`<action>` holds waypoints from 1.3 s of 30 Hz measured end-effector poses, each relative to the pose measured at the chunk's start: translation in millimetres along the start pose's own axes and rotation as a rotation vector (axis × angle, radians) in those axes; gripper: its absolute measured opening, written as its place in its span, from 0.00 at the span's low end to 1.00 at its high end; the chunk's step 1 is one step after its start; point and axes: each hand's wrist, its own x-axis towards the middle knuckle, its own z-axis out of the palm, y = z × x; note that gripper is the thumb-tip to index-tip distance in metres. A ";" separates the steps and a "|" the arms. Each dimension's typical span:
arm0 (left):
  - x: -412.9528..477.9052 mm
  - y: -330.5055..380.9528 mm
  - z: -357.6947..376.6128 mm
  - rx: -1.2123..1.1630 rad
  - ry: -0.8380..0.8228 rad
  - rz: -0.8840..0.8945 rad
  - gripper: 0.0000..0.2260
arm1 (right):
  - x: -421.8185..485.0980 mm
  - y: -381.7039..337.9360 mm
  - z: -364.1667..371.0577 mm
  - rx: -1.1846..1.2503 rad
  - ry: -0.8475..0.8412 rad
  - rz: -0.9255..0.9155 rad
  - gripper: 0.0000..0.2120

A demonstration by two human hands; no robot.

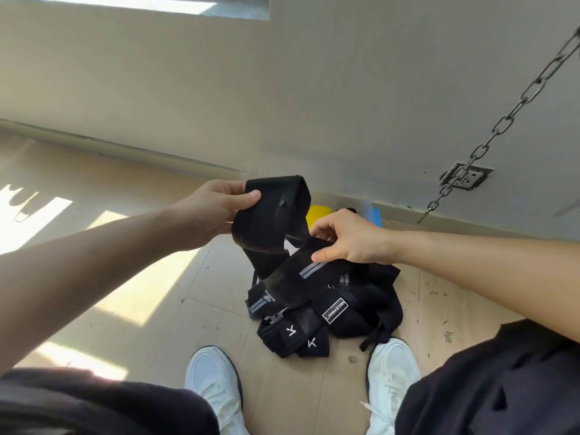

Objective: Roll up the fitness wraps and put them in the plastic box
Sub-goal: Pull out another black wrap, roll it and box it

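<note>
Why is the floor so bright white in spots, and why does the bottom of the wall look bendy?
Head view: sun hits the floor in hard-edged patches blown out to white; the wide lens curves the skirting board; the black wrap held by the left hand and right hand is sharp but too dark to show much detail.

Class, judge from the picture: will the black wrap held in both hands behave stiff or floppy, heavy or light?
Probably floppy: the black wrap sags and folds between the left hand and right hand. Likely light, since mere pinches hold it up. Probably won't roll: the pile of wraps lies slumped on the floor.
</note>
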 end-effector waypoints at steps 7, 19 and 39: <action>-1.7 -5.8 -24.9 0.114 -0.079 -0.029 0.22 | -7.1 20.0 -14.4 -0.130 -0.204 0.156 0.11; 0.4 1.3 -13.8 -0.015 -0.273 0.222 0.14 | -3.9 -21.8 -9.2 0.743 -0.514 0.326 0.27; -6.7 1.7 8.4 0.233 -0.278 0.074 0.23 | -4.6 -53.3 -19.0 0.665 0.083 -0.029 0.11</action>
